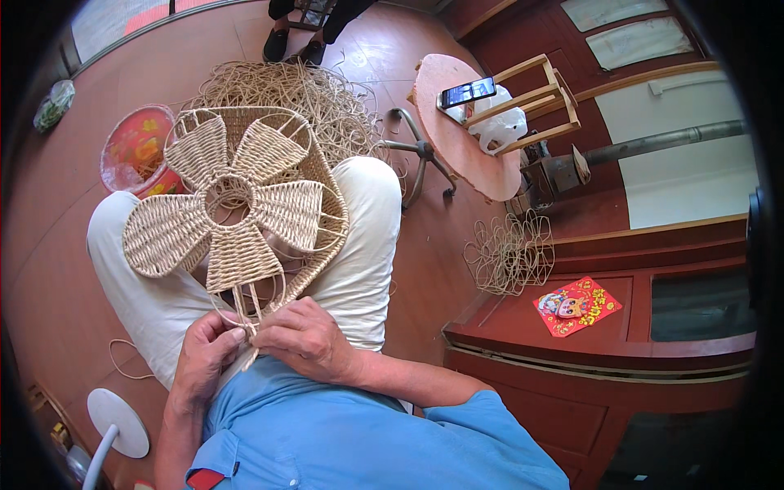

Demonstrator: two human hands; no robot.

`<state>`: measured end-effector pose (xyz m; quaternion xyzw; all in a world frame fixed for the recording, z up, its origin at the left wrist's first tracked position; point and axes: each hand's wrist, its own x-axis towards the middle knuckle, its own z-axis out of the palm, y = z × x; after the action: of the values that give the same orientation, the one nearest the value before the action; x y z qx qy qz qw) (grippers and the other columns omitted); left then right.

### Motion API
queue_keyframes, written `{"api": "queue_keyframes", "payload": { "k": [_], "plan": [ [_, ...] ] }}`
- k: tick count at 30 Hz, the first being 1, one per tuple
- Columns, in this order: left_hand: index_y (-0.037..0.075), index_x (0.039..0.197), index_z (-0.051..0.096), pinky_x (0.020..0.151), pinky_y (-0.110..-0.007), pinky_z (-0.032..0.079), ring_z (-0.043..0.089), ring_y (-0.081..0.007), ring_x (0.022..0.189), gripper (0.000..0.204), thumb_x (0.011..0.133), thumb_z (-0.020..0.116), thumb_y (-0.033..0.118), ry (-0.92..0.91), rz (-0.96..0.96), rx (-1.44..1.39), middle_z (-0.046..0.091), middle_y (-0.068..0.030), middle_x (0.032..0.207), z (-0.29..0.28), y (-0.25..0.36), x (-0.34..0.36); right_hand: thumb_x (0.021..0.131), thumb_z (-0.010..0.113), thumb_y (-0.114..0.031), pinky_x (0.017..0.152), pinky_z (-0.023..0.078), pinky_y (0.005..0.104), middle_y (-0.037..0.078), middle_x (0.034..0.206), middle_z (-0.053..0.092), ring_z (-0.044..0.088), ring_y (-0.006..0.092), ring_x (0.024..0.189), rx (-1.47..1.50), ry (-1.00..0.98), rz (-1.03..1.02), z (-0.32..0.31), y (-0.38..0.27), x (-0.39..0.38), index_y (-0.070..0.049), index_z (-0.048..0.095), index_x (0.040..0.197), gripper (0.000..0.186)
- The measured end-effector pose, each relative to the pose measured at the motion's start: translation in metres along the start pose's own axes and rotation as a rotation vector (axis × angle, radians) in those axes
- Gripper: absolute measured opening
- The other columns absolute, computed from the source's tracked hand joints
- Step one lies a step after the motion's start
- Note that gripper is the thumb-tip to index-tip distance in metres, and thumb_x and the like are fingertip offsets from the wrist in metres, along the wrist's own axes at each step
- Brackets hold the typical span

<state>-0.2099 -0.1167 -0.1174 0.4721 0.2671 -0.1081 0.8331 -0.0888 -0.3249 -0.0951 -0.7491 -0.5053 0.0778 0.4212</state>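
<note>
I see the left hand [204, 347] and the right hand [306, 339], both pinching straw cord [254, 300] below a woven flower [242, 257]. The flower lies over a big woven basket [335, 206] on the person's lap. Past the knees, I see a red tub [135, 140], then a messy cord pile [343, 110]. Dark shoes [276, 46] are behind it.

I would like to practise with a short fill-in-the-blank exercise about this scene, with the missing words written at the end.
1. The left hand and the right hand hold cord just below the woven flower, which has ____ petals.
2. In the picture, the red basin is to the ____ of the woven flower.
3. The person's shirt is ____ in colour.

Missing words: five; left; blue.
</note>
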Motion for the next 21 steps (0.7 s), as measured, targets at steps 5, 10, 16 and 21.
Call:
{"api": "queue_keyframes", "payload": {
  "k": [5, 10, 16, 21],
  "plan": [
    [0.004, 0.115, 0.068, 0.057, -0.021, 0.037, 0.047, -0.0029, 0.065, 0.024, 0.099, 0.079, 0.018, -0.056, -0.046, -0.072, 0.069, 0.0015, 0.091, 0.000, 0.008, -0.001, 0.085, 0.083, -0.016, 0.089, 0.054, 0.0367, -0.002, 0.112, 0.076, 0.071, 0.0199, 0.104, -0.093, -0.014, -0.132, 0.001, 0.000, -0.003, -0.016, 0.080, 0.110, 0.025],
    [0.005, 0.116, 0.065, 0.048, -0.019, 0.033, 0.048, -0.0011, 0.057, 0.026, 0.099, 0.081, 0.017, -0.006, -0.103, -0.046, 0.067, 0.0038, 0.085, 0.003, 0.014, -0.005, 0.087, 0.077, -0.020, 0.088, 0.055, 0.0362, 0.000, 0.116, 0.074, 0.070, 0.0193, 0.105, -0.199, -0.083, -0.230, 0.002, -0.001, 0.001, -0.015, 0.079, 0.110, 0.024],
    [0.003, 0.117, 0.067, 0.052, -0.019, 0.035, 0.053, -0.0007, 0.062, 0.024, 0.099, 0.080, 0.009, 0.009, -0.207, 0.014, 0.073, 0.0014, 0.090, 0.004, 0.024, -0.002, 0.087, 0.075, -0.020, 0.087, 0.056, 0.0379, 0.001, 0.119, 0.073, 0.069, 0.0208, 0.104, -0.219, -0.114, -0.283, 0.007, -0.003, 0.006, -0.014, 0.079, 0.111, 0.025],
    [-0.002, 0.125, 0.072, 0.094, -0.031, 0.057, 0.067, -0.0114, 0.107, 0.034, 0.094, 0.081, 0.009, -0.089, -0.063, 0.210, 0.073, -0.0035, 0.114, -0.001, 0.019, 0.004, 0.085, 0.079, -0.017, 0.086, 0.056, 0.0397, 0.003, 0.115, 0.074, 0.070, 0.0219, 0.098, -0.176, -0.037, -0.306, 0.013, -0.001, 0.003, -0.014, 0.079, 0.109, 0.024]
  ]
}}
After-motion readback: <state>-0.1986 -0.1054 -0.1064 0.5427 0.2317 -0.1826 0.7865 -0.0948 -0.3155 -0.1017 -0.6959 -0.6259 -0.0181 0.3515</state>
